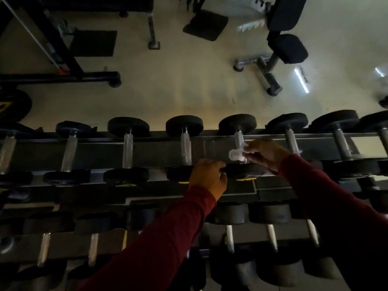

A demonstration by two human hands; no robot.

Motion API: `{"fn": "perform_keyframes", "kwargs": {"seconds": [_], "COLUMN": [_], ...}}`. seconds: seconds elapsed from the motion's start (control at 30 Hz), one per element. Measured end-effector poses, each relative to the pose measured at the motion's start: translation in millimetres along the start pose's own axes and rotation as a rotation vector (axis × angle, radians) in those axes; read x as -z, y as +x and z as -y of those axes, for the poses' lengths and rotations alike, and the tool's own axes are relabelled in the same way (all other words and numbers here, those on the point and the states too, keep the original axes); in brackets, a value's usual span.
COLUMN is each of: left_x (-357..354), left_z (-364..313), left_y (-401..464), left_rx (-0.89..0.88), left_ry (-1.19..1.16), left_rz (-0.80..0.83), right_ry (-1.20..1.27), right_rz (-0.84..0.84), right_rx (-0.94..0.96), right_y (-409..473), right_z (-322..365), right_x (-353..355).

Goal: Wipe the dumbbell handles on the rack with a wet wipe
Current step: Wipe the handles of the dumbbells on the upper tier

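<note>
A long dark dumbbell rack [159, 151] carries a top row of black dumbbells with silver handles. My right hand [265, 153] pinches a white wet wipe [236, 154] against the lower part of one handle [239, 138]. My left hand [209, 177] grips the near black end [244, 172] of that same dumbbell from the left side. Both arms wear dark red sleeves. The lower part of the handle is hidden behind the wipe and my fingers.
More dumbbells sit left [186, 147] and right [292, 141] of the one I hold, and a lower rack row [230, 234] lies beneath my arms. Beyond the rack are a pale floor, a padded bench [287, 47] and a black machine frame [63, 59].
</note>
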State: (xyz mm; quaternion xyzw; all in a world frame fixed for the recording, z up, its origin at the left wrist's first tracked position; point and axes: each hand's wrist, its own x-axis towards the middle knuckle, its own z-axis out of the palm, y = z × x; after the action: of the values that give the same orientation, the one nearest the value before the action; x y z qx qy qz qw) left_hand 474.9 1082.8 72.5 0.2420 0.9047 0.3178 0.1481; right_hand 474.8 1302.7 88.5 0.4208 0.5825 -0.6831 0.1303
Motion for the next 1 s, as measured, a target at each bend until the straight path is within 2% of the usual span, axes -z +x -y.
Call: {"fn": "perform_keyframes", "kwargs": {"seconds": [0.07,0.1,0.17,0.23,0.3,0.37,0.5,0.57,0.7,0.87,1.0], "left_x": [-13.9,-21.6,-37.5,-50.0,-57.9,-60.8,-66.4,-69.2,-72.0,-72.6,-75.2], "left_z": [-15.9,-23.9,-38.1,-50.5,-58.1,-61.7,-63.5,-65.7,-66.1,-62.0,-59.3], "left_y": [6.7,9.9,16.2,21.9,27.1,30.6,34.7,35.6,39.2,43.5,40.3], "left_rx": [0.029,0.053,0.095,0.153,0.240,0.330,0.409,0.445,0.476,0.470,0.429], "left_ry": [-0.040,-0.050,-0.054,-0.051,-0.044,-0.061,-0.027,-0.028,-0.008,-0.011,-0.032], "left_rz": [0.025,0.044,0.080,0.107,0.091,0.063,0.033,0.009,-0.015,-0.026,-0.061], "right_ry": [-0.179,-0.354,-0.885,-1.342,-1.563,-1.565,-1.152,-1.233,-1.393,-1.362,-1.239], "right_rz": [-0.047,-0.088,-0.153,-0.110,-0.039,-0.021,0.154,0.206,0.117,0.233,0.107], "right_rx": [0.053,0.092,0.214,0.349,0.402,0.424,0.227,0.258,0.320,0.266,0.203], "right_y": [10.7,19.1,38.7,53.6,61.1,62.4,64.8,69.5,85.5,106.0,113.8], "right_z": [-3.1,-4.5,-8.8,-13.5,-18.3,-17.5,-10.3,-10.7,-21.9,-30.5,-32.4], "right_x": [17.9,27.2,45.6,54.1,54.0,49.0,52.0,54.7,56.9,59.2,64.1]}}
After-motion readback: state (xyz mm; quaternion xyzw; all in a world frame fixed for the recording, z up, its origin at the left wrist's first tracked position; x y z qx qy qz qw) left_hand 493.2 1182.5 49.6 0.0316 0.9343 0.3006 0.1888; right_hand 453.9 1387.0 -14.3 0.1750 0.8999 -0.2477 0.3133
